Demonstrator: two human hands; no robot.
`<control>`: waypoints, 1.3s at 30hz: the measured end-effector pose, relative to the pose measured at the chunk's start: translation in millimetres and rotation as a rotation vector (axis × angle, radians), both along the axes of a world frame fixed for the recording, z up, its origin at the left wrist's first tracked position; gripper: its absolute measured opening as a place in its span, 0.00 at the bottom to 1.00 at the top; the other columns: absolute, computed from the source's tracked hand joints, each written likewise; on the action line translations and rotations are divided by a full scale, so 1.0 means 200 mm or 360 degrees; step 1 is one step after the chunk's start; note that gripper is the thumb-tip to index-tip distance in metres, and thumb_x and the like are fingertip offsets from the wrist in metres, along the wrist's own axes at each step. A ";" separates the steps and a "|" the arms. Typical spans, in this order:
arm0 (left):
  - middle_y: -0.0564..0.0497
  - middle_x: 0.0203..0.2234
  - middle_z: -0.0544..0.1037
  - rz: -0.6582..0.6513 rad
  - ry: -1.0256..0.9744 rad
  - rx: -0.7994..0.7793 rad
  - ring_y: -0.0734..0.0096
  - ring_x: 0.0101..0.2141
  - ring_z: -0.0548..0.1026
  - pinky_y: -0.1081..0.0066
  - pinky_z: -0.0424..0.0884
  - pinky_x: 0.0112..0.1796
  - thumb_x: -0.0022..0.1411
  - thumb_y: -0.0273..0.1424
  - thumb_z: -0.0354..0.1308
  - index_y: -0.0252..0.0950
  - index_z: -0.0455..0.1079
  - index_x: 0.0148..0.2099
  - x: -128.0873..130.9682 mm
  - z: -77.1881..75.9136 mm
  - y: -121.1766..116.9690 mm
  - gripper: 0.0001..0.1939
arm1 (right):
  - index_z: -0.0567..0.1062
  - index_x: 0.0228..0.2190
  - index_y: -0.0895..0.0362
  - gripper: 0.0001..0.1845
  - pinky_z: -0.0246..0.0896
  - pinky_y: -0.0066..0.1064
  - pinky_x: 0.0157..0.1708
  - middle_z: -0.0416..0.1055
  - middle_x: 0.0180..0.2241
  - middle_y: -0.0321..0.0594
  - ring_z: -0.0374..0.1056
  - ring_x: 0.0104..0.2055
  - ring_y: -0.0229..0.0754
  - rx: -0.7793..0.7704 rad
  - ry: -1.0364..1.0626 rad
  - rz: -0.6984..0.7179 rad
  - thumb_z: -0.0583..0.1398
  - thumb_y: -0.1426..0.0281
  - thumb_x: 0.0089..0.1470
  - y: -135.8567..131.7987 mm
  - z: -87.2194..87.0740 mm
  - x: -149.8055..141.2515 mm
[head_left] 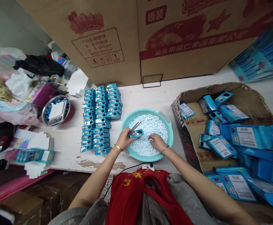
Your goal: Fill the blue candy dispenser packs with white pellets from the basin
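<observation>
Left hand (pixel 124 139) grips a small blue box (pixel 136 134), long axis running sideways toward the right hand (pixel 158 143), fingers curled over white tablets (pixel 151 122); its catch unclear.

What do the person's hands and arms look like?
The left hand and right hand have no gloves, and the forearms are bare. A gold-coloured bangle circles the left wrist; a thin, shiny bracelet circles the right.

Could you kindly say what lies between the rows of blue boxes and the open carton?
In the head view, a turquoise basin of white pieces lies there, the left hand and right hand over it.
</observation>
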State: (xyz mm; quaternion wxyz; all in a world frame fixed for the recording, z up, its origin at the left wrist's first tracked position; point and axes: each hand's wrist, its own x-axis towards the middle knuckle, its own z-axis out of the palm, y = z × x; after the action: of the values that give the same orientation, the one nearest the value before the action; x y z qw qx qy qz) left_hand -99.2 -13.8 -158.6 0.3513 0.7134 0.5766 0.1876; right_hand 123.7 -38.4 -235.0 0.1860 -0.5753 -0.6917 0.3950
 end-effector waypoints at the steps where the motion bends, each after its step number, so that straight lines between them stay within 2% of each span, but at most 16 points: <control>1: 0.56 0.27 0.61 0.0015 -0.0018 0.0001 0.73 0.29 0.61 0.73 0.58 0.30 0.52 0.35 0.64 0.37 0.58 0.31 0.01 -0.02 -0.01 0.16 | 0.74 0.27 0.57 0.09 0.65 0.33 0.32 0.73 0.29 0.40 0.68 0.30 0.41 0.0002 0.0033 -0.0029 0.55 0.78 0.46 0.01 0.02 0.01; 5: 0.55 0.28 0.62 -0.0029 -0.0091 0.0013 0.72 0.30 0.61 0.72 0.58 0.31 0.51 0.34 0.64 0.37 0.57 0.32 0.05 -0.05 0.00 0.16 | 0.75 0.35 0.58 0.12 0.65 0.31 0.26 0.75 0.29 0.39 0.68 0.25 0.39 -0.0065 0.0377 -0.0208 0.56 0.67 0.52 0.08 0.15 0.02; 7: 0.55 0.28 0.62 -0.0071 -0.0131 0.0020 0.72 0.30 0.61 0.72 0.58 0.32 0.51 0.33 0.64 0.37 0.58 0.32 0.06 -0.05 0.00 0.16 | 0.76 0.34 0.58 0.11 0.66 0.32 0.28 0.76 0.30 0.40 0.69 0.27 0.41 -0.0071 0.0568 -0.0291 0.59 0.65 0.50 0.12 0.23 -0.02; 10: 0.55 0.28 0.62 -0.0073 -0.0180 0.0022 0.71 0.31 0.61 0.72 0.58 0.32 0.52 0.35 0.64 0.37 0.58 0.33 0.06 -0.05 0.00 0.16 | 0.77 0.30 0.56 0.08 0.67 0.36 0.36 0.76 0.32 0.42 0.71 0.35 0.44 0.0038 0.0620 -0.0229 0.60 0.65 0.49 0.15 0.33 -0.07; 13: 0.55 0.28 0.62 -0.0023 -0.0245 -0.0010 0.72 0.30 0.61 0.72 0.58 0.31 0.52 0.38 0.64 0.36 0.59 0.33 0.06 -0.05 -0.01 0.17 | 0.78 0.35 0.55 0.12 0.68 0.37 0.40 0.76 0.37 0.44 0.72 0.39 0.45 0.0119 0.0686 -0.0174 0.57 0.64 0.55 0.14 0.39 -0.07; 15: 0.55 0.28 0.62 0.0021 -0.0312 -0.0029 0.73 0.28 0.60 0.73 0.58 0.30 0.51 0.40 0.64 0.36 0.60 0.34 0.06 -0.05 -0.02 0.18 | 0.76 0.40 0.56 0.16 0.69 0.36 0.34 0.76 0.41 0.45 0.72 0.36 0.42 0.0082 0.0785 -0.0259 0.54 0.62 0.58 0.13 0.40 -0.05; 17: 0.55 0.28 0.62 0.0068 -0.0385 -0.0044 0.74 0.28 0.61 0.73 0.59 0.30 0.51 0.41 0.64 0.36 0.61 0.35 0.06 -0.04 -0.03 0.18 | 0.74 0.45 0.55 0.18 0.70 0.34 0.29 0.75 0.42 0.46 0.72 0.32 0.41 0.0025 0.0839 -0.0380 0.52 0.60 0.60 0.12 0.37 -0.01; 18: 0.55 0.29 0.63 0.0092 -0.0417 -0.0050 0.73 0.29 0.61 0.73 0.60 0.30 0.52 0.42 0.64 0.36 0.62 0.36 0.05 -0.03 -0.03 0.19 | 0.73 0.45 0.55 0.19 0.70 0.36 0.30 0.76 0.42 0.46 0.73 0.32 0.42 0.0038 0.0809 -0.0423 0.52 0.59 0.60 0.12 0.35 0.01; 21: 0.53 0.31 0.65 0.0156 -0.0454 -0.0015 0.72 0.31 0.65 0.72 0.63 0.33 0.53 0.44 0.64 0.36 0.63 0.39 -0.02 0.03 -0.01 0.20 | 0.75 0.42 0.56 0.18 0.68 0.48 0.46 0.75 0.43 0.48 0.71 0.46 0.51 0.0304 0.0500 -0.0383 0.54 0.58 0.58 0.13 0.25 0.09; 23: 0.52 0.33 0.67 0.0196 -0.0400 0.0093 0.70 0.34 0.66 0.71 0.64 0.35 0.53 0.44 0.63 0.36 0.64 0.40 -0.11 0.09 0.01 0.20 | 0.75 0.41 0.57 0.18 0.58 0.56 0.55 0.72 0.48 0.51 0.63 0.57 0.56 0.0521 0.0254 -0.0308 0.55 0.59 0.57 0.14 0.19 0.14; 25: 0.52 0.34 0.67 0.0272 -0.0270 0.0240 0.70 0.34 0.67 0.71 0.64 0.36 0.54 0.43 0.63 0.36 0.64 0.41 -0.24 0.15 0.05 0.19 | 0.73 0.45 0.57 0.19 0.51 0.60 0.59 0.66 0.55 0.53 0.51 0.64 0.59 0.0647 0.0035 -0.0294 0.54 0.60 0.58 0.14 0.16 0.18; 28: 0.53 0.32 0.67 0.0412 0.0019 0.0390 0.71 0.32 0.66 0.72 0.63 0.35 0.54 0.42 0.63 0.37 0.65 0.40 -0.43 0.19 0.12 0.17 | 0.67 0.54 0.60 0.26 0.45 0.62 0.60 0.55 0.62 0.56 0.39 0.68 0.61 0.0690 -0.0226 -0.0351 0.53 0.60 0.58 0.16 0.12 0.24; 31: 0.53 0.31 0.68 0.0404 0.0263 0.0367 0.71 0.32 0.66 0.72 0.63 0.34 0.54 0.38 0.63 0.36 0.66 0.40 -0.57 0.14 0.19 0.15 | 0.58 0.59 0.66 0.35 0.47 0.58 0.60 0.52 0.62 0.63 0.44 0.67 0.61 0.0613 -0.0271 -0.0465 0.53 0.57 0.57 0.19 0.05 0.29; 34: 0.51 0.32 0.70 0.0306 0.0388 0.0241 0.68 0.33 0.68 0.70 0.65 0.36 0.54 0.33 0.63 0.35 0.67 0.41 -0.61 0.03 0.25 0.14 | 0.56 0.60 0.72 0.42 0.56 0.55 0.56 0.58 0.58 0.68 0.57 0.60 0.62 0.0424 -0.0184 -0.0593 0.51 0.52 0.56 0.22 -0.05 0.31; 37: 0.47 0.38 0.72 0.0263 0.0459 0.0150 0.63 0.38 0.71 0.67 0.67 0.40 0.55 0.26 0.59 0.34 0.67 0.45 -0.59 -0.07 0.29 0.14 | 0.61 0.57 0.68 0.41 0.62 0.53 0.48 0.68 0.49 0.64 0.67 0.49 0.61 0.0202 -0.0113 -0.0682 0.50 0.49 0.54 0.23 -0.10 0.33; 39: 0.44 0.44 0.72 0.0340 0.0525 0.0153 0.61 0.42 0.71 0.65 0.68 0.43 0.55 0.21 0.55 0.35 0.67 0.49 -0.55 -0.10 0.29 0.18 | 0.66 0.54 0.63 0.38 0.64 0.49 0.44 0.72 0.44 0.57 0.69 0.44 0.57 0.0132 -0.0035 -0.0721 0.50 0.47 0.53 0.24 -0.10 0.33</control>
State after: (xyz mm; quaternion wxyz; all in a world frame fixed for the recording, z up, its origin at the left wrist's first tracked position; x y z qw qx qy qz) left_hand -209.5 45.0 -179.4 0.1958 0.6852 0.6891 0.1318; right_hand 189.8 9.3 -255.7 0.2860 -0.7120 -0.5624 0.3081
